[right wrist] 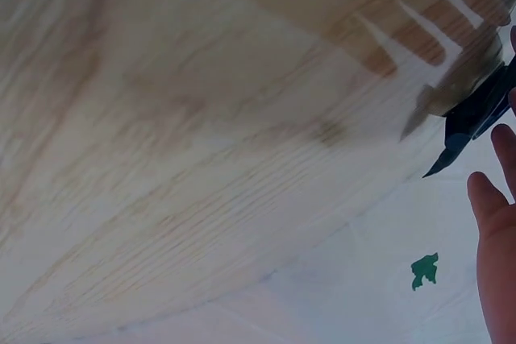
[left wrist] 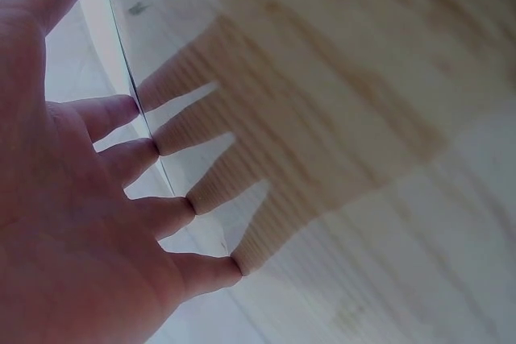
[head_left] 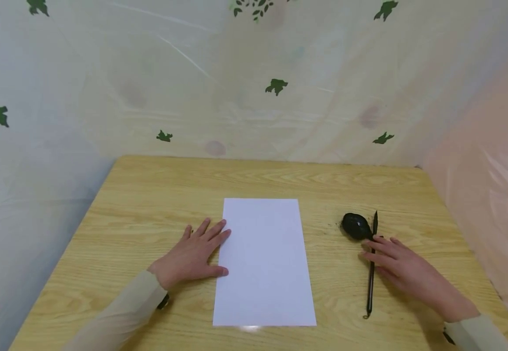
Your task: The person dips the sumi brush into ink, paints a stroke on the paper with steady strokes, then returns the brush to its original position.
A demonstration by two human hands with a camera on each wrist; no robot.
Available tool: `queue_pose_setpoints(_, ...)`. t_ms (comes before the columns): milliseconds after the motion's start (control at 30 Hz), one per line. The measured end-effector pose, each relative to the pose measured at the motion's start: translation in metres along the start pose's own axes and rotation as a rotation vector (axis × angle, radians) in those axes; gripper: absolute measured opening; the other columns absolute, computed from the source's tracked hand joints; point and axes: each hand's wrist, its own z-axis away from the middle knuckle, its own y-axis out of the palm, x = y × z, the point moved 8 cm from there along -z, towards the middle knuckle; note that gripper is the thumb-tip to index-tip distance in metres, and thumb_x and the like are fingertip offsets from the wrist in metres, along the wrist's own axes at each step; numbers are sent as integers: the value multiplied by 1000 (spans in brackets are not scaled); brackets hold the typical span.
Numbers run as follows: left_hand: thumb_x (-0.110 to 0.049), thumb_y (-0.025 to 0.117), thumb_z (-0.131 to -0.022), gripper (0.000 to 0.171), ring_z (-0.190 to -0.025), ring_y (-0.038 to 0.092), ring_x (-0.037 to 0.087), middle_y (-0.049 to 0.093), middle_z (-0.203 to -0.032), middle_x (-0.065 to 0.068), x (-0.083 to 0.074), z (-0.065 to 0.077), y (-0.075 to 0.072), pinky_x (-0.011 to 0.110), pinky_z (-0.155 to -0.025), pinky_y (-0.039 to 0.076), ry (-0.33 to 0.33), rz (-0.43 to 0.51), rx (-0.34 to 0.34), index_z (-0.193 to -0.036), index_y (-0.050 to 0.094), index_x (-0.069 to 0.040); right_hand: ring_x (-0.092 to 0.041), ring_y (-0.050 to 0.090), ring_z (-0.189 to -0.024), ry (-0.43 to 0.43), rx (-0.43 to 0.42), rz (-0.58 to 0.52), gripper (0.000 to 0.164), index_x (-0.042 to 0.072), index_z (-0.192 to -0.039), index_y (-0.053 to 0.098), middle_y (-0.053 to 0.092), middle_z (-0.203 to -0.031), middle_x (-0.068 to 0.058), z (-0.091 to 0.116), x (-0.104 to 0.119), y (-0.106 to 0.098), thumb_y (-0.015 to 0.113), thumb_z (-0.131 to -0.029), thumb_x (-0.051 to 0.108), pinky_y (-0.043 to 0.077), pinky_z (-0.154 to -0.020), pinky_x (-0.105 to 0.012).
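Observation:
A white sheet of paper (head_left: 262, 263) lies upright in the middle of the wooden table. My left hand (head_left: 194, 256) rests at its left edge, fingers spread, the tips and thumb touching the paper. To the right lies a black brush (head_left: 370, 287) with a pointed tip and a small loop at its near end. Beside the tip is a glossy black rounded dish (head_left: 356, 226). My right hand (head_left: 404, 268) reaches over the brush with loosely extended fingers; its thumb is mostly hidden. In the right wrist view, those fingers (right wrist: 504, 159) are near a dark object (right wrist: 476, 110).
The wood-grain table (head_left: 148, 195) has a glossy surface that reflects the hands. Pale sheeting (head_left: 236, 97) with green bird shapes hangs behind and along both sides. Small dark specks lie by the black dish.

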Motion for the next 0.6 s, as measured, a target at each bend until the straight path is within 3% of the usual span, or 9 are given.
queue_pose_setpoints(200, -61, 68, -93, 92, -157, 8, 45, 20, -172, 9, -1, 1, 0, 77, -114, 13, -6, 0, 2, -163, 34, -12, -4, 27, -151, -28, -22, -13, 54, 9, -122, 74, 64, -139, -8, -1, 3, 1, 31, -114, 40, 16, -124, -25)
queue_pose_setpoints(300, -62, 68, -93, 93, -157, 8, 45, 20, -172, 9, 0, 1, 1, 77, -114, 13, -14, -5, 6, -163, 34, -13, -9, 36, -148, -33, -30, -24, 53, 9, -120, 75, 65, -135, -11, -1, 3, 2, 32, -114, 38, 18, -123, -24)
queue_pose_setpoints(433, -61, 68, -93, 92, -157, 9, 45, 20, -172, 9, -1, 1, 1, 77, -115, 13, -16, -3, 5, -163, 34, -13, -25, 55, -130, -28, -30, -25, 53, 10, -117, 75, 66, -129, -13, -1, 4, 2, 31, -114, 38, 18, -121, -19)
queue_pose_setpoints(600, -60, 69, -93, 92, -157, 9, 45, 20, -172, 9, -3, 1, 1, 77, -115, 13, -15, 2, 1, -163, 34, -13, -35, 61, -114, -19, -22, -23, 55, 10, -112, 76, 66, -125, -12, -3, 4, 2, 29, -114, 39, 18, -119, -14)
